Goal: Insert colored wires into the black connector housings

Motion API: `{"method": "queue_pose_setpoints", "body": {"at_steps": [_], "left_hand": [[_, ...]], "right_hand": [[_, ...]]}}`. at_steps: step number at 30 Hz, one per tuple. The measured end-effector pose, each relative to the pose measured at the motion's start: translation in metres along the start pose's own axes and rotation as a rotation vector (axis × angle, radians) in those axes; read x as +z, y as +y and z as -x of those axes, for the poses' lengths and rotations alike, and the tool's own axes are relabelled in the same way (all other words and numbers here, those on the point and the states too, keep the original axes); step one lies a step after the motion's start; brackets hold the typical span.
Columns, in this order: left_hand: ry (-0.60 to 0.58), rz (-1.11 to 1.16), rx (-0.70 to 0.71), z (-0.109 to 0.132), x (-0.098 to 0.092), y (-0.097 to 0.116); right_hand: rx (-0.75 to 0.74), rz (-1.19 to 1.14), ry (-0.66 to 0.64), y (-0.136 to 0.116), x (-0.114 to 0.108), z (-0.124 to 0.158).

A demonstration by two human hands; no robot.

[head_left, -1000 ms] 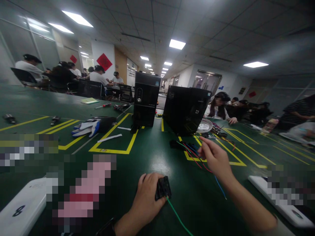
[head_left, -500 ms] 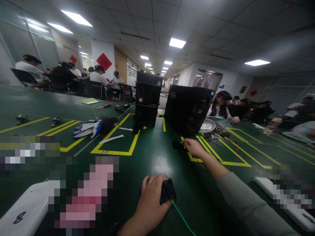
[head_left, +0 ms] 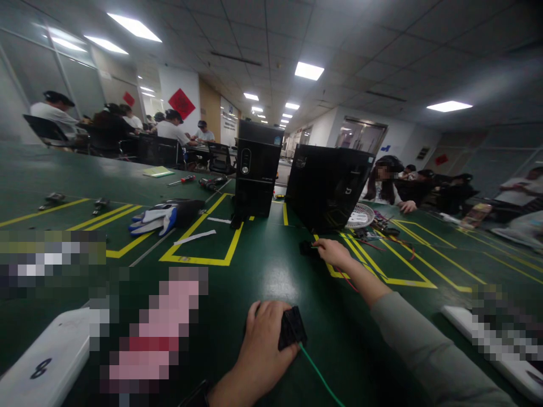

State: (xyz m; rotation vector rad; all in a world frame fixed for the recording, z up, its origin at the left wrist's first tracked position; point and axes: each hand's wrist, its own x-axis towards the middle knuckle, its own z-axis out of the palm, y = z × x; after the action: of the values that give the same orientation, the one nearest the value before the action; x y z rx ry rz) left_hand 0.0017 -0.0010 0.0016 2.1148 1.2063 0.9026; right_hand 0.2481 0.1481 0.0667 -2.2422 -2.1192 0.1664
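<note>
My left hand (head_left: pixel 263 345) is closed around a small black connector block (head_left: pixel 291 328) near the table's front edge, and a green wire (head_left: pixel 320 377) trails from the block toward me. My right hand (head_left: pixel 335 252) is stretched far forward, its fingers pinched on a bundle of coloured wires (head_left: pixel 345 276) beside a second small black part (head_left: pixel 306 247) on the green table (head_left: pixel 263 271).
Two black computer cases (head_left: pixel 257 169) (head_left: pixel 326 186) stand upright behind the wires. Blue-and-white gloves (head_left: pixel 155 217) lie at the left, a white basket (head_left: pixel 360 215) at the right. White trays (head_left: pixel 42 362) (head_left: pixel 500 345) sit at both near corners. Other people sit at the far tables.
My right hand has reached forward from near my body out to the wires by the black part. The left hand has kept its hold on the connector block.
</note>
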Motion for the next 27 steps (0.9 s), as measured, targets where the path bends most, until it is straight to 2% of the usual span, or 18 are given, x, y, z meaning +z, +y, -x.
{"method": "queue_pose_setpoints", "body": {"at_steps": [14, 21, 24, 27], "left_hand": [[0.007, 0.019, 0.013, 0.001, -0.001, 0.000], [0.008, 0.019, 0.015, 0.001, -0.001, 0.000], [0.010, 0.012, 0.026, 0.001, 0.000, 0.000], [0.008, 0.010, 0.031, 0.001, 0.000, 0.000]], "right_hand": [[0.015, -0.026, -0.119, -0.009, -0.005, -0.013], [0.087, -0.094, -0.221, -0.009, -0.003, -0.024], [0.087, -0.099, -0.209, -0.011, -0.006, -0.022], [0.046, -0.077, -0.128, -0.014, -0.010, -0.010]]}}
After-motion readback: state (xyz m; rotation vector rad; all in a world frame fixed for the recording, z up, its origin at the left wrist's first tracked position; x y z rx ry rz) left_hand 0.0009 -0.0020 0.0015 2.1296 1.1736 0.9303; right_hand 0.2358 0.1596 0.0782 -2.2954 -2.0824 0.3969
